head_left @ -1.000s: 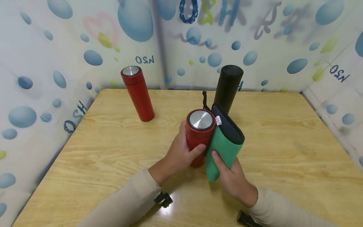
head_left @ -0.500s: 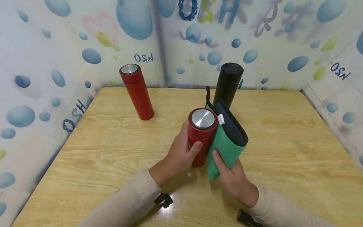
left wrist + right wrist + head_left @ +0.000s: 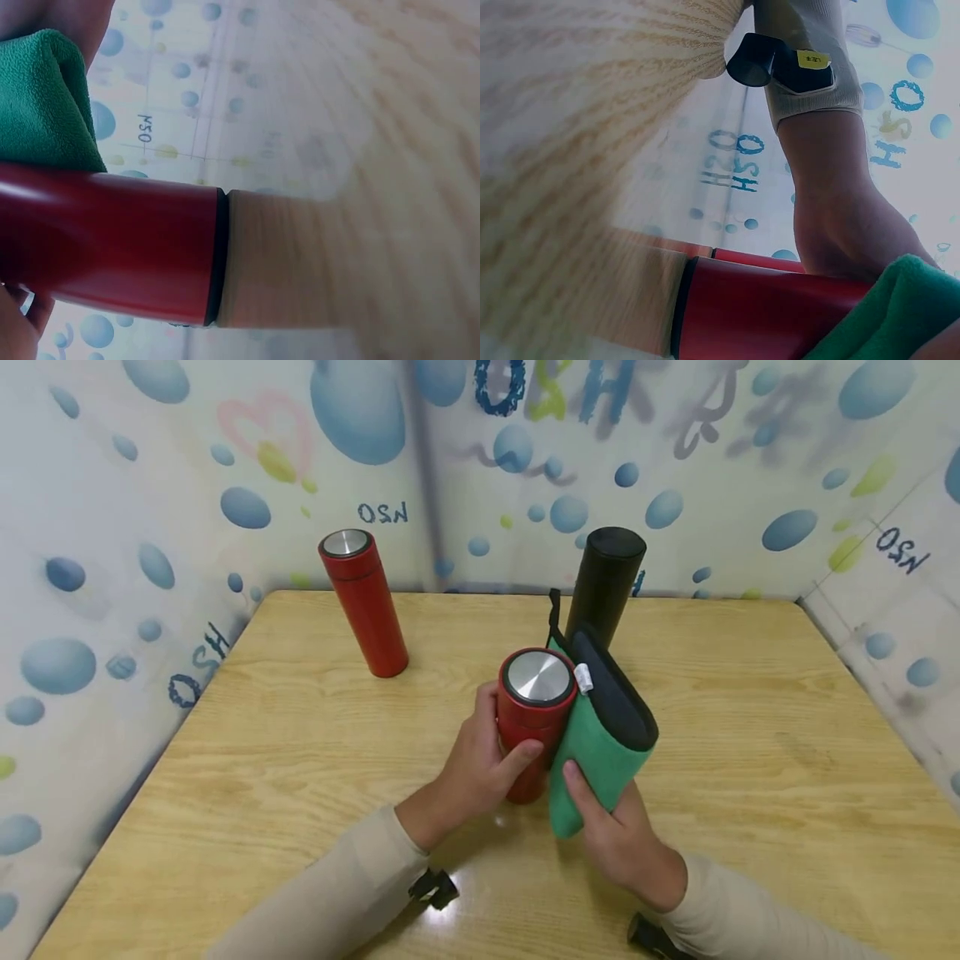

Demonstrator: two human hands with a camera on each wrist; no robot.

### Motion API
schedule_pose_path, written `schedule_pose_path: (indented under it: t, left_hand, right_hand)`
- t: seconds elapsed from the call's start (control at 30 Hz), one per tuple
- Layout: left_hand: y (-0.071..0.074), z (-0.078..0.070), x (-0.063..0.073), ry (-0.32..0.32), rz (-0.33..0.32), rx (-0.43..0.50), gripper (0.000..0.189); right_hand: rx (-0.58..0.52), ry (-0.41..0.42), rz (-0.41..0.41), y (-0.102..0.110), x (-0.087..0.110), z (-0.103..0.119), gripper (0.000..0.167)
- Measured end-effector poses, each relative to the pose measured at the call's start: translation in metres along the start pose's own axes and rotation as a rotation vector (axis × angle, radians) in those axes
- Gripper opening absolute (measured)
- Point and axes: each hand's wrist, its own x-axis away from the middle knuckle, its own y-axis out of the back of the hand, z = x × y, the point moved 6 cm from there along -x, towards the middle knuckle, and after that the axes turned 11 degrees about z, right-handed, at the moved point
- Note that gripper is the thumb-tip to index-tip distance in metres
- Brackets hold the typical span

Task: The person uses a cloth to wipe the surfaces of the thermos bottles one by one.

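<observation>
My left hand [image 3: 476,760] grips a red thermos [image 3: 534,718] with a silver lid top and black rim, its thumb across the front. The thermos is upright, and its black-edged base meets its own reflection on the tabletop in the left wrist view. Close against its right side leans a green cloth pouch [image 3: 596,756] with a dark lining, a small white tag [image 3: 583,677] and a black loop [image 3: 554,614]. My right hand [image 3: 626,835] holds this pouch low down, thumb in front; its other fingers are mostly hidden behind. The pouch's dark mouth faces up and right.
A second red thermos [image 3: 367,610] stands at the back left of the wooden table [image 3: 300,760]. Behind the pouch stands a black thermos-shaped cylinder [image 3: 607,585], its lower part covered. A patterned backdrop [image 3: 480,527] closes off the back and sides.
Over the last second the held thermos and the pouch have shifted slightly right together. Both hands keep their hold. The standing bottles stay in place.
</observation>
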Motion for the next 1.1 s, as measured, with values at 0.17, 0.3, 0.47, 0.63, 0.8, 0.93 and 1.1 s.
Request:
schedule_pose_path:
  t: [0.17,0.3,0.47,0.63,0.8,0.93,1.1]
  left_hand:
    - [0.0022,-0.0003,-0.0024,0.0,-0.028,-0.01,0.087]
    - [0.0027,0.0001,-0.0041,0.0,-0.035,-0.008,0.088]
    - [0.0012,0.0017,-0.0025,0.024,-0.024,-0.002,0.088]
    - [0.0019,0.0011,-0.0025,0.02,-0.04,-0.006,0.089]
    - [0.0016,0.0017,-0.0014,0.03,-0.048,-0.012,0.092]
    - [0.003,0.0002,-0.0019,0.031,-0.052,-0.015,0.092]
    - [0.0041,-0.0007,-0.0019,0.033,-0.066,-0.034,0.093]
  right_hand:
    - [0.003,0.016,-0.016,0.0021,-0.0006,0.0024,0.021]
    - [0.002,0.018,-0.01,0.0025,-0.0014,0.0021,0.02]
    - [0.005,-0.038,-0.011,0.0024,0.0015,-0.0012,0.021]
    - [0.004,-0.055,0.0,0.0022,0.0008,-0.0022,0.019]
    - [-0.014,-0.027,-0.008,0.002,0.0033,-0.0017,0.022]
    - [-0.033,0.017,-0.031,0.0027,0.0036,0.0,0.026]
    - [-0.027,0.025,-0.046,0.0027,0.0038,0.0006,0.03]
